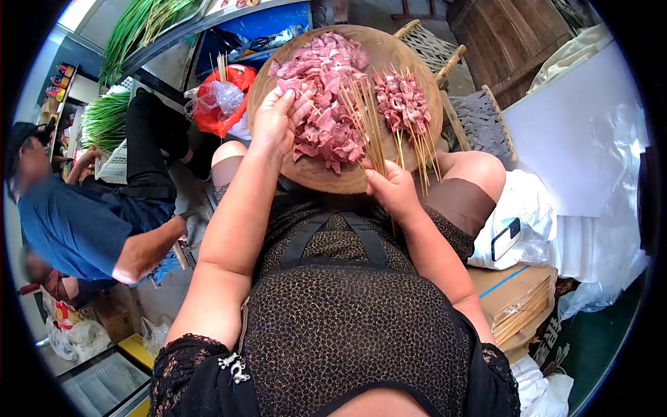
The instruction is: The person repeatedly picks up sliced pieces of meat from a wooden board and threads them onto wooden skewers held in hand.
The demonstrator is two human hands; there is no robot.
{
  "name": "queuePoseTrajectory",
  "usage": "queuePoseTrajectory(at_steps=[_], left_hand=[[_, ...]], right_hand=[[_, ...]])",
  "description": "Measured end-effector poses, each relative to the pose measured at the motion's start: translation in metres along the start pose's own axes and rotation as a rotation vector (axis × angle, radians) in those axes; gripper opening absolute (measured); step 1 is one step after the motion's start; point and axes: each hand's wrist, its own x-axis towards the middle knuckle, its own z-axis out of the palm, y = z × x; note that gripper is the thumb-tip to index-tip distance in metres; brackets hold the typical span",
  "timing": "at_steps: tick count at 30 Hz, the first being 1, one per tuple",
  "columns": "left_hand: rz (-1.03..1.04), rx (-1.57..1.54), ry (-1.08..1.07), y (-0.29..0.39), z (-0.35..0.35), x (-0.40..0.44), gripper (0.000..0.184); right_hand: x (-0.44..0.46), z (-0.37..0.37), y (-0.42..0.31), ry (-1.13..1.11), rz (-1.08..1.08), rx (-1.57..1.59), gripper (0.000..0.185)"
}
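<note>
A round wooden board (333, 182) lies across the lap, with a large heap of sliced raw meat (332, 128) on its left and middle. My left hand (278, 121) is at the heap's left edge, fingers closed on a piece of meat; the tip of a thin stick shows beside the fingertips. My right hand (394, 189), at the board's front edge, grips the lower ends of a bundle of bare bamboo skewers (368, 125) that fans up over the meat. Right of the bundle, several skewers threaded with meat (403, 101) are piled, their bare ends pointing towards me.
A red plastic bag (226, 104) with sticks stands left of the board, near a blue bin (260, 24). Another person (76, 215) sits at the left. Woven stools (483, 125) stand at the right. A phone (506, 238) lies on white plastic above a cardboard box of skewers (517, 306).
</note>
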Motion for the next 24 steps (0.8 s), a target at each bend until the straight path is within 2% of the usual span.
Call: queuePoseTrajectory(at_steps=[10, 13, 16, 18, 24], left_hand=[[0.001, -0.033, 0.01, 0.004, 0.001, 0.0, 0.014], [-0.027, 0.03, -0.038, 0.006, -0.005, 0.003, 0.024], [-0.069, 0.065, -0.03, 0.011, -0.002, 0.0, 0.024], [-0.103, 0.051, -0.01, 0.017, 0.002, -0.002, 0.017], [-0.137, 0.114, -0.065, 0.024, 0.001, -0.004, 0.018]], right_hand=[[0.001, -0.002, 0.003, 0.001, -0.004, -0.058, 0.021], [0.002, -0.003, 0.006, 0.001, -0.017, -0.05, 0.021], [0.001, -0.004, 0.004, -0.01, -0.018, -0.046, 0.02], [0.0, -0.003, 0.002, -0.006, -0.014, -0.037, 0.02], [-0.001, -0.005, -0.003, 0.001, -0.032, -0.093, 0.02]])
